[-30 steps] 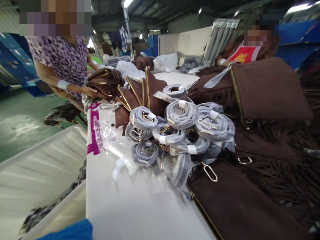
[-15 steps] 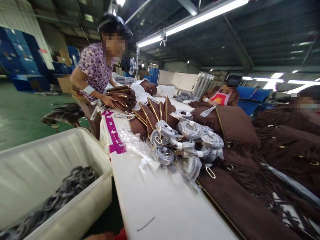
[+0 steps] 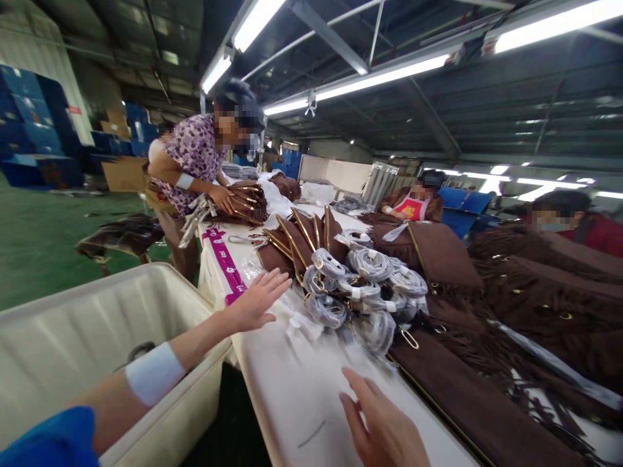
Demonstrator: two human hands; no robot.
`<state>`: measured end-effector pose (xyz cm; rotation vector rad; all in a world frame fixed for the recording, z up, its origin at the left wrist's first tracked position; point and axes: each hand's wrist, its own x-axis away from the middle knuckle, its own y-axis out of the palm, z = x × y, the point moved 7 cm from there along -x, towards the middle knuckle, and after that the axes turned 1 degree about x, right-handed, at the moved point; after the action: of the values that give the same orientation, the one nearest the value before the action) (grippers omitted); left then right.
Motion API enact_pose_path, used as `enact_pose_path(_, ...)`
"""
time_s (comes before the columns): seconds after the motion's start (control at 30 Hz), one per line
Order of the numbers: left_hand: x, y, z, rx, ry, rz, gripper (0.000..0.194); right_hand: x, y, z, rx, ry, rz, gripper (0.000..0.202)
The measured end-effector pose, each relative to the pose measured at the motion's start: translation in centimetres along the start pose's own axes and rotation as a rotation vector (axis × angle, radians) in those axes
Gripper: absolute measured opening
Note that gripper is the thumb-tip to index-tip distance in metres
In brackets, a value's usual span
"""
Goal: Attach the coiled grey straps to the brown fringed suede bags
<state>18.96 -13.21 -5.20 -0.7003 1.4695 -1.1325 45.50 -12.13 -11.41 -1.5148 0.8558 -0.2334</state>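
My left hand [image 3: 257, 301] reaches over the table's left edge, fingers stretched and holding nothing. It is beside a crumpled clear plastic bag [image 3: 304, 324], left of a pile of coiled straps [image 3: 372, 264] wrapped in plastic. Low in the view, my right hand [image 3: 377, 418] hovers over the white table [image 3: 287, 376] with fingers apart, holding nothing. Brown bags with gold zippers [image 3: 304, 240] stand fanned out behind the straps. A long brown fringed piece [image 3: 452, 383] with a gold zipper lies to the right of my right hand.
A white bin [image 3: 189, 285] stands on the left, its contents mostly hidden by my arm. Across the table a co-worker [image 3: 195, 146] handles a brown bundle [image 3: 248, 201]. Brown fringed bags [image 3: 545, 279] heap up on the right, where other people sit. A thin dark strand [image 3: 311, 434] lies on the table.
Both my hands have come into view over the table, open. The co-worker has bent lower over the brown bundle. The camera view has shifted slightly.
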Motion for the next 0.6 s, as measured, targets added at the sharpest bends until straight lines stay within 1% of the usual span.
enact_pose_path(0.03,-0.7,1.3,-0.6,-0.053,0.011,-0.052,0.081,-2.6,0.3,-0.4,0.065,0.007,-0.017,0.035)
enact_pose_path(0.07,-1.2,2.5,-1.0,-0.085,0.022,-0.095,0.076,-4.9,0.5,-0.7,0.156,0.037,-0.009,0.036)
enact_pose_path(0.1,-1.5,3.4,-1.2,-0.1,0.034,-0.127,0.066,-6.8,0.8,-1.1,0.234,0.038,-0.011,0.037)
enact_pose_path(0.17,-1.7,4.7,-1.1,-0.083,0.065,-0.145,0.04,-9.1,1.6,-1.6,0.354,0.027,0.012,0.038)
enact_pose_path(0.2,-1.6,5.0,-0.8,-0.06,0.076,-0.132,0.033,-9.6,2.2,-1.9,0.386,-0.007,0.023,0.038)
enact_pose_path(0.3,-1.3,5.1,1.0,0.052,0.083,-0.056,0.03,-9.3,3.8,-2.0,0.427,-0.125,0.102,0.036)
enact_pose_path(0.37,-1.3,4.7,2.5,0.152,0.071,0.0,0.027,-8.6,4.1,-1.8,0.41,-0.196,0.177,0.029)
enact_pose_path(0.43,-1.6,3.9,4.3,0.267,0.064,0.056,0.025,-7.7,3.6,-1.7,0.34,-0.249,0.242,0.022)
enact_pose_path(0.53,-2.1,2.5,7.1,0.532,0.054,0.14,0.028,-6.3,1.8,-1.7,0.181,-0.268,0.294,0.023)
enact_pose_path(0.57,-2.2,2.3,7.8,0.647,0.021,0.145,0.031,-5.7,1.2,-1.7,0.117,-0.255,0.297,0.025)
enact_pose_path(0.6,-2.3,2.2,8.3,0.758,-0.028,0.124,0.034,-5.0,0.7,-1.5,0.049,-0.23,0.288,0.027)
